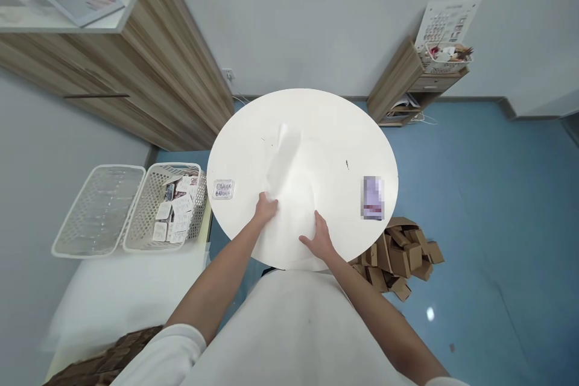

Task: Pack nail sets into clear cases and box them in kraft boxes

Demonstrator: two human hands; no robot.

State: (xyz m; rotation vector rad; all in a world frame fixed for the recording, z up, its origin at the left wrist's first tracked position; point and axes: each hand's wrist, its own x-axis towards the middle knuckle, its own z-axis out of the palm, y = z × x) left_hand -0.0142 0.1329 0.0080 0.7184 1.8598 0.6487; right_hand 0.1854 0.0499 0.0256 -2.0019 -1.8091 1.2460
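A translucent white sheet lies on the round white table, its far left part raised into a curled flap. At the sheet's left edge my left hand has its fingers closed on it. My right hand rests near the sheet's right edge, thumb and fingers spread apart. A small clear case with tiny pieces inside sits at the table's left edge. Toward the right edge is a blurred purple item. One small dark object lies right of centre.
White baskets stand left of the table, one holding cards and packets. Cardboard boxes are piled on the floor at the table's lower right. A wooden cabinet stands at the back left, a small shelf at the back right.
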